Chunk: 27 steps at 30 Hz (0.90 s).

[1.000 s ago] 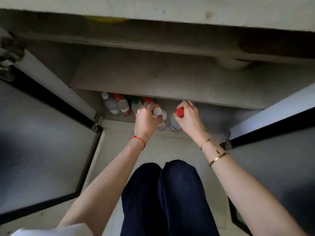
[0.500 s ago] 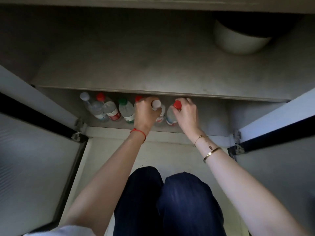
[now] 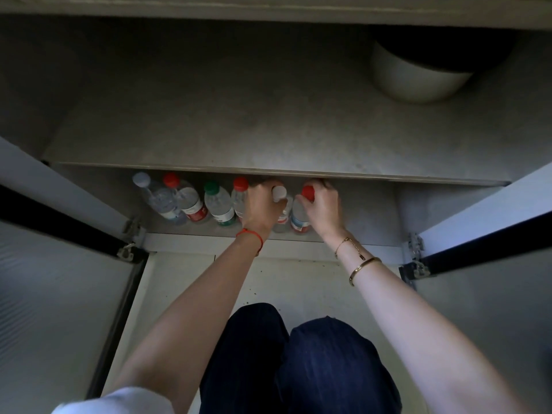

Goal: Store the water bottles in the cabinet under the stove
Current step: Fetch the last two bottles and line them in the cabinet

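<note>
Several clear water bottles stand in a row on the cabinet's bottom level, under a grey shelf. From the left: a white-capped bottle, a red-capped bottle, a green-capped bottle and another red-capped bottle. My left hand grips the neck of a white-capped bottle beside them. My right hand grips a red-capped bottle right next to it. Both held bottles stand upright at the row's right end.
Both cabinet doors are swung open, the left door and the right door, with hinges at the frame. A white round vessel sits at the back right of the shelf. My knees in dark trousers are just before the cabinet.
The view tilted and drew closer, showing more of the shelf. Both hands stayed on their bottles, reaching a little deeper under the shelf edge.
</note>
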Available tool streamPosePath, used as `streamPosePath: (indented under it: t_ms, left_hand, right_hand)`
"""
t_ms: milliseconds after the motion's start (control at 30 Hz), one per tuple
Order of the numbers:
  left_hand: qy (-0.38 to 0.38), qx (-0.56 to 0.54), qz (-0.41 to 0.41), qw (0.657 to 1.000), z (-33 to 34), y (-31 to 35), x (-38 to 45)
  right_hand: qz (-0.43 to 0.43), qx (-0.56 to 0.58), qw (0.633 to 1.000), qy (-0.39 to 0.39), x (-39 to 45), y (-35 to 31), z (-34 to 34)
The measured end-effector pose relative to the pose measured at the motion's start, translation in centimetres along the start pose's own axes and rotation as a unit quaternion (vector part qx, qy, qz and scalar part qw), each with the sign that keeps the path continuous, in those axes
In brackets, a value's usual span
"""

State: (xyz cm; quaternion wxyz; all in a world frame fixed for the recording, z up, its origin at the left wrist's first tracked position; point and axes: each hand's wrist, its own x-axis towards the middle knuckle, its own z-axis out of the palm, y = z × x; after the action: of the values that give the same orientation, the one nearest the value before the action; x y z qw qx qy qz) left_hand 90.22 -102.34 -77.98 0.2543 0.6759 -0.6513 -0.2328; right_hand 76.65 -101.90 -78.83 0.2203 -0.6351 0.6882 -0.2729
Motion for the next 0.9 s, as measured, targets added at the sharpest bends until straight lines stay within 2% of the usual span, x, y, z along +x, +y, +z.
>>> streamPosePath:
  t_ms: [600,767,900]
  left_hand:
    - [-0.01,-0.032,0.006,0.999,0.2,-1.1,-0.7]
    - [-0.014,-0.045,0.037,0.998,-0.9,-1.4,-2.2]
    - [0.013,-0.032,0.068,0.997,-3.0,-1.8,-4.4]
  right_hand:
    - [0.002,0.013,1.0,-0.02,-1.2,0.6,-1.0]
    - [-0.005,-0.005,1.0,-0.003,-2.9,0.6,-1.8]
    - [-0.026,-0.015,0.999,0.017,-4.9,0.1,-2.9]
